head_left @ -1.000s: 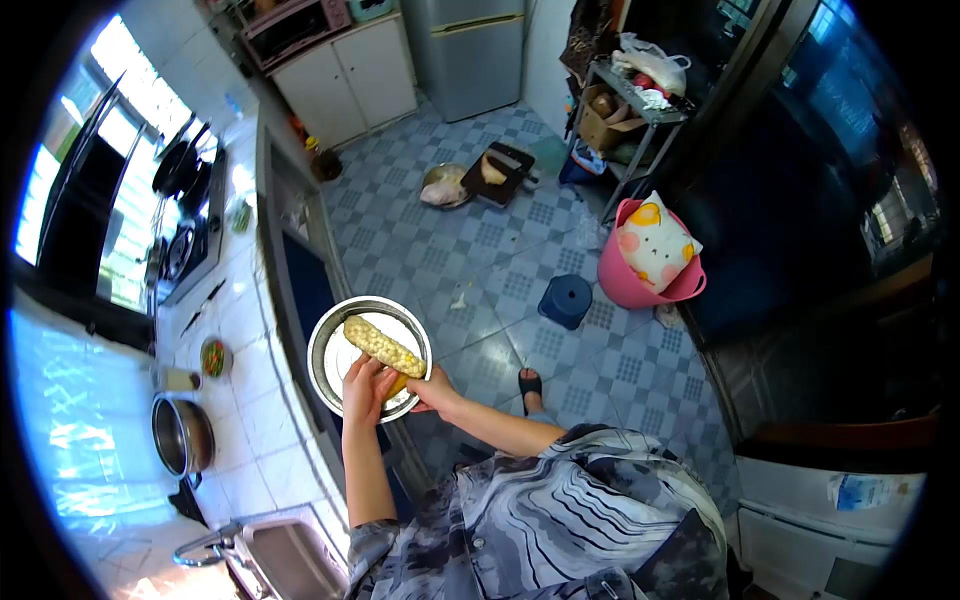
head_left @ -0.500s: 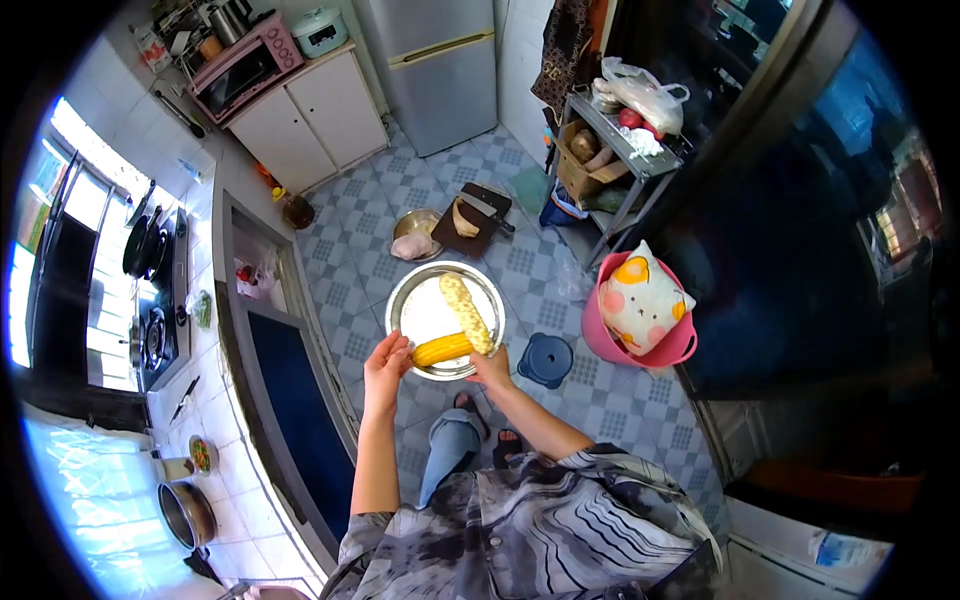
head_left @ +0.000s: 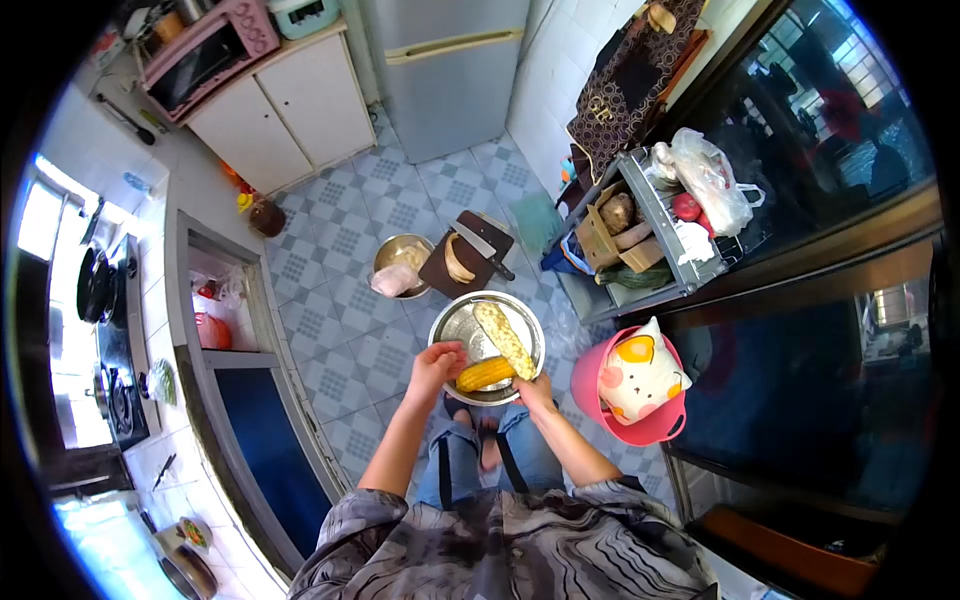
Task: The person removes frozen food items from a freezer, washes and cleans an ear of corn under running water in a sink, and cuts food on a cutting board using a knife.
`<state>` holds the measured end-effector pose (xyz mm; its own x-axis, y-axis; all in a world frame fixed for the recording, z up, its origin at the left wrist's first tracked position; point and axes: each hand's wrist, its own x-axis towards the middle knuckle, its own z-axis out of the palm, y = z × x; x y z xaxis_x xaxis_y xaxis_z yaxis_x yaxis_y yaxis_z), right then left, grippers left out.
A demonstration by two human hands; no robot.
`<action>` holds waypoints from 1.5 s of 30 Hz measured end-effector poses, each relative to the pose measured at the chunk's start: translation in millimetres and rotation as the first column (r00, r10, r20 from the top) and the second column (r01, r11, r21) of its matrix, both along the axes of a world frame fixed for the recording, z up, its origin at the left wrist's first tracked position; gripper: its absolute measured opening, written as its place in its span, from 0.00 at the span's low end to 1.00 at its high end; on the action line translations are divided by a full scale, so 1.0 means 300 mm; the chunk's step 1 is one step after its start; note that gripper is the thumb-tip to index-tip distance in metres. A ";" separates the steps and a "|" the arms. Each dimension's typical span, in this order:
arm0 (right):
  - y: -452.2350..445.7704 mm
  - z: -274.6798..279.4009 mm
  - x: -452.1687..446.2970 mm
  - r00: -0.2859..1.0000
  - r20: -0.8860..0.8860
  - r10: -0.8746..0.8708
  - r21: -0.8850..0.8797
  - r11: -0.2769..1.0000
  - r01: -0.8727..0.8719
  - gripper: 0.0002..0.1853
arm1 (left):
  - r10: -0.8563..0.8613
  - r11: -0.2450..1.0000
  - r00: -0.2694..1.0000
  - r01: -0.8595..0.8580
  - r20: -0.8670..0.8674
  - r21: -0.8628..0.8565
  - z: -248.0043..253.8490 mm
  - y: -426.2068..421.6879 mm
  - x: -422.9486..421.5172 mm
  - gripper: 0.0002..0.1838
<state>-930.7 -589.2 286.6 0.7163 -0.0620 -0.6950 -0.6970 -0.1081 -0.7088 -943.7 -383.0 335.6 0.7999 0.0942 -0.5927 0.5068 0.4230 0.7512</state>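
A round metal basin (head_left: pixel 437 333) is in front of me at waist level. Inside lie a yellow ear of corn (head_left: pixel 484 375), low and nearly level, and a paler, patchy cob (head_left: pixel 504 340), slanting along the right side. My right hand (head_left: pixel 536 391) is closed on the basin's lower right rim, close to the pale cob's end. At the left rim is my left hand (head_left: pixel 437 366), its fingers stretched toward the yellow corn's left end; whether they touch the corn or the rim is unclear.
Beyond the basin, a bowl with pale meat (head_left: pixel 397 281) and a cutting board (head_left: pixel 450 272) with a knife (head_left: pixel 478 246) lie on the tiled floor. A pink tub (head_left: pixel 590 386) with a cushion and a metal shelf (head_left: pixel 676 240) stand right. The counter (head_left: pixel 170 420) runs along the left.
The view has turned, and the basin appears farther right. Both my legs now show below it. My left hand has shifted inward over the rim, while my right hand stays at the lower right.
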 end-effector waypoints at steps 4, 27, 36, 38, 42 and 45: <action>0.019 -0.106 0.143 0.996 -0.054 0.065 -0.028 0.997 -0.067 0.23 | 0.076 0.997 0.996 -0.075 -0.040 0.016 -0.123 0.053 0.114 0.11; 0.046 -1.340 0.726 0.570 0.004 0.822 -0.225 0.556 -0.800 0.20 | 0.368 0.772 0.930 -0.311 0.009 0.554 -1.385 -0.169 0.444 0.06; 0.058 -1.316 0.756 0.567 0.077 0.820 -0.243 0.567 -0.787 0.20 | -0.161 0.604 0.966 -0.066 0.203 0.794 -1.347 -0.081 0.411 0.09; 0.036 -1.340 0.750 0.550 0.102 0.829 -0.223 0.558 -0.800 0.20 | -0.149 0.546 0.962 -0.111 0.227 0.831 -1.364 -0.055 0.387 0.09; 0.007 -1.384 0.723 0.539 0.174 0.824 -0.150 0.563 -0.813 0.19 | -0.158 0.439 0.941 -0.205 0.300 0.875 -1.354 -0.044 0.348 0.09; 0.048 -1.302 0.728 0.591 0.033 0.806 0.019 0.591 -0.806 0.16 | -0.223 0.315 0.924 -0.235 0.312 0.919 -1.321 -0.056 0.320 0.08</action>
<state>-712.3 -574.7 -104.0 0.4766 0.5669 -0.6719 -0.3220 -0.5986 -0.7335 -847.7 -400.0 -60.8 0.8963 0.3984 0.1947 0.1411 -0.6724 0.7266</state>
